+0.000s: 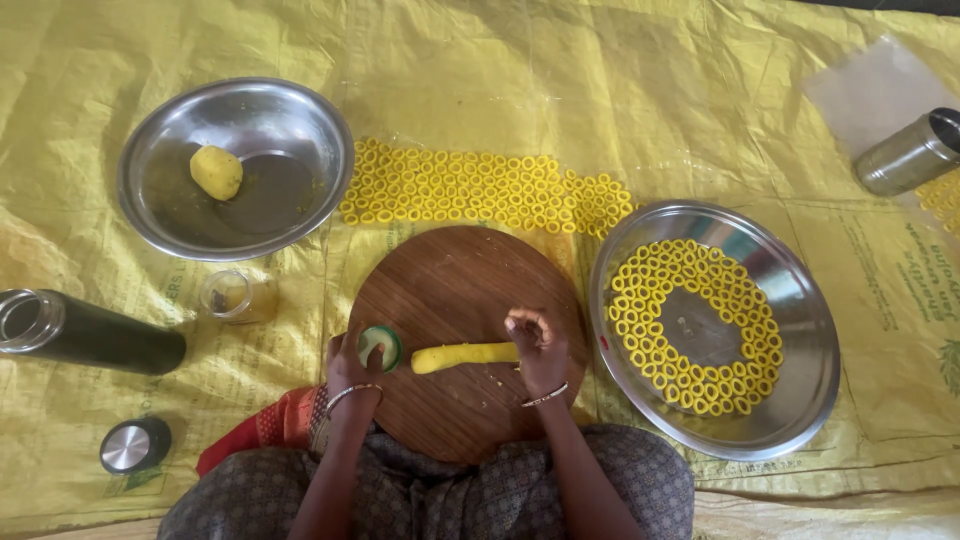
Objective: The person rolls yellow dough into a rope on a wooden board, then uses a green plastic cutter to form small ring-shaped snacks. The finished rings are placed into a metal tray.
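Between the left hand (352, 362) and the right hand (535, 345) a short roll of yellow dough (465, 355) is laid flat on the round wooden board (450, 290), seemingly so that it can be worked against a firm face; its right end is pinched by the curled fingertips of the right hand, while its left end lies just beside the left hand; that hand is closed around a small green-rimmed cap (381, 346), held upright on the board. Beyond both hands, dough rings (480, 190) are set out in close rows on the yellow sheet (640, 90), apparently kept apart from the working face; right of the right hand, more rings (690, 330) are arranged in a circle inside a steel pan (800, 400); up and left of the left hand, a spare dough ball (216, 171) is kept in a steel bowl (300, 130), within reach.
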